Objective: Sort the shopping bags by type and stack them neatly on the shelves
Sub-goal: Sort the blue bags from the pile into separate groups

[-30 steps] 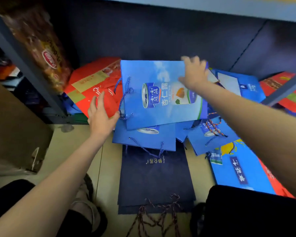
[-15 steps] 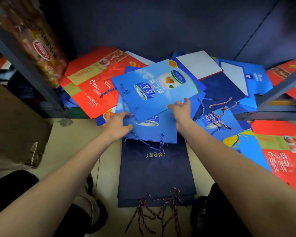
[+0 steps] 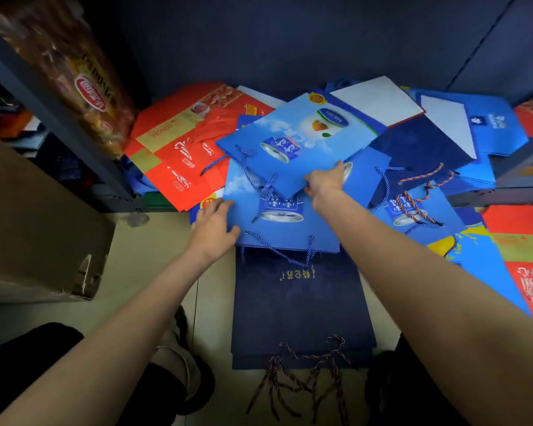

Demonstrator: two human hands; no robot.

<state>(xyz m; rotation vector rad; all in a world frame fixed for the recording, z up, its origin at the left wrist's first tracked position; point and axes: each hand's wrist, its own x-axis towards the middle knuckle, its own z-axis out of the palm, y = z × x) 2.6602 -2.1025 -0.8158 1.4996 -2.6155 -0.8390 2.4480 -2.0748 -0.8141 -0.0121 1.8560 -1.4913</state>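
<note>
On the bottom shelf (image 3: 486, 199), at twelve o'clock from the crouching person, flat paper shopping bags are lying jumbled. Their right hand (image 3: 325, 182) is pinching the near edge of the top light-blue bag (image 3: 299, 139). Their left hand (image 3: 214, 226), at ten o'clock, is gripping the left edge of the blue bag below (image 3: 286, 222). Navy bags (image 3: 299, 305) are lying stacked on the floor.
</note>
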